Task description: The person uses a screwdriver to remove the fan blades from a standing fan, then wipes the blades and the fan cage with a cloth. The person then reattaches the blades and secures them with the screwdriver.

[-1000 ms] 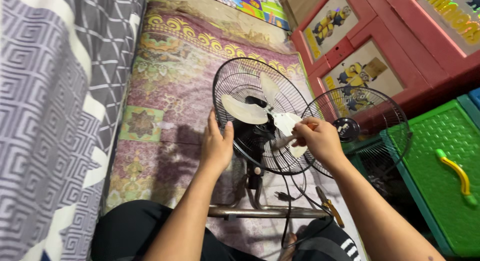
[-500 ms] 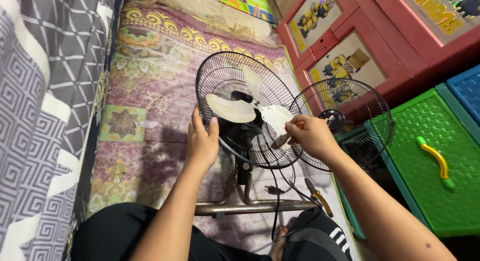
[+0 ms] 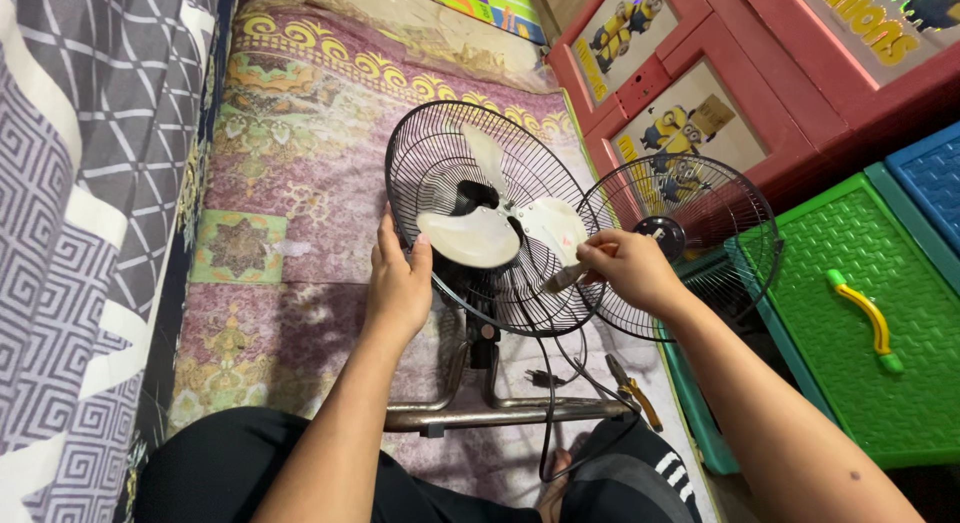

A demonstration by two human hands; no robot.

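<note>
The fan (image 3: 490,223) stands on the rug (image 3: 290,163) right between the two hands, its rear wire cage open to the front and its three pale blades (image 3: 470,238) bare. The left hand (image 3: 398,283) is wrapped around the lower left rim of that cage, fingers curled over the wires, thumb up. The right hand (image 3: 625,268) is closed around a small tool (image 3: 565,276), probably a screwdriver though its tip is hard to make out, and points it in towards the middle of the blades. Just behind the right hand the loose front grille (image 3: 680,245) leans upright, overlapping the right edge of the cage. Below both hands the fan's neck drops to a metal tube stand (image 3: 500,415) lying across the rug, with a black cord (image 3: 548,423) looping down from it. A pair of pliers (image 3: 632,388) with yellow grips lies on the rug under the right forearm. Out past the right arm sit a green plastic box lid (image 3: 850,363) with a yellow handle, and beyond it a red cabinet (image 3: 720,73) with cartoon pictures on its doors. Far off the left hand's side a grey patterned bedspread (image 3: 70,233) hangs down.
</note>
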